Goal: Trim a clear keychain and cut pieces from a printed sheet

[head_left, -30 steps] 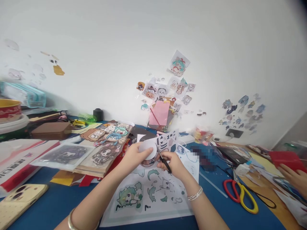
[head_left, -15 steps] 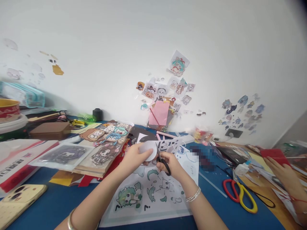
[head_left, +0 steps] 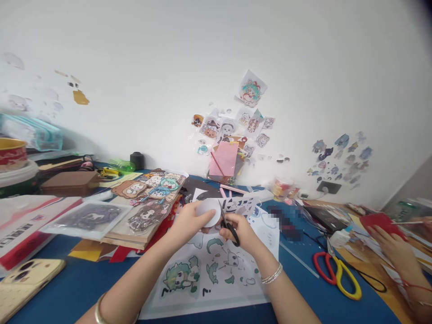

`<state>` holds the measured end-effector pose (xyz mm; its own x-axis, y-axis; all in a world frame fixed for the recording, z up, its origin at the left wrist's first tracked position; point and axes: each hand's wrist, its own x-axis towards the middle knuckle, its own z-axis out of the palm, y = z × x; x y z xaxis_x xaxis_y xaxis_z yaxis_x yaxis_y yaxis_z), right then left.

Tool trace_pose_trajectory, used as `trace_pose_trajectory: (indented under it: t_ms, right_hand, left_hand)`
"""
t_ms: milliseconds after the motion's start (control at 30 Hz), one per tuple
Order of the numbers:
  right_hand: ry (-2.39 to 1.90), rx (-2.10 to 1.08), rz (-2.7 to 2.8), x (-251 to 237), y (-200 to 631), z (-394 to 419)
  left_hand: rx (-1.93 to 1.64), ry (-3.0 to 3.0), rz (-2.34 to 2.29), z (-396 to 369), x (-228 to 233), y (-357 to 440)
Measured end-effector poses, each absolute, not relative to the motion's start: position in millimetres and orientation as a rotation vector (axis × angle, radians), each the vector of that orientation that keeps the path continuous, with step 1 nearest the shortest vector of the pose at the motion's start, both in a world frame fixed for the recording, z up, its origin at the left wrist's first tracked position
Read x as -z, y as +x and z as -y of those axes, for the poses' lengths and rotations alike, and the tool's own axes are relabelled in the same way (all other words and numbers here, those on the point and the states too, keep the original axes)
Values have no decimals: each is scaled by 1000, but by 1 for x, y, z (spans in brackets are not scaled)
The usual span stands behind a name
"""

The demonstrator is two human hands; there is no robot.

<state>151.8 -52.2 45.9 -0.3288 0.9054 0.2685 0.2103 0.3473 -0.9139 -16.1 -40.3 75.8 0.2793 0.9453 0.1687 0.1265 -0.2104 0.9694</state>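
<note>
My left hand [head_left: 194, 218] pinches a sheet of paper whose rounded white piece [head_left: 208, 211] faces me. A printed part of the paper [head_left: 238, 205] with dark shapes sticks out to the right, behind the blades. My right hand [head_left: 241, 229] grips small black-handled scissors [head_left: 230, 229], their blades pointing up along the right edge of the white piece. How far the blades are apart is hard to see. Under both hands lies a large printed sheet [head_left: 182, 299] with green cartoon figures and parts.
Scissors with red and yellow handles [head_left: 337, 274] lie to the right. On the left are a stack with cartoon cutouts [head_left: 148, 211], a phone [head_left: 30, 283] and a brown box [head_left: 70, 183]. Another person's hand [head_left: 391, 247] rests on a red item [head_left: 381, 225] at far right.
My hands, the paper and the black scissors stay almost in place. At far right, the other person's hand and red item have shifted left, and a thin stick has come into view there.
</note>
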Motion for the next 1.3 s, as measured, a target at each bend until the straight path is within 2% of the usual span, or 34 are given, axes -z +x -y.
trace_pose_trajectory:
  t_ms: [1300]
  right_hand:
    - [-1036, -976, 1837, -43, 159, 47]
  left_hand:
    - [-944, 1661, -1053, 36, -79, -24]
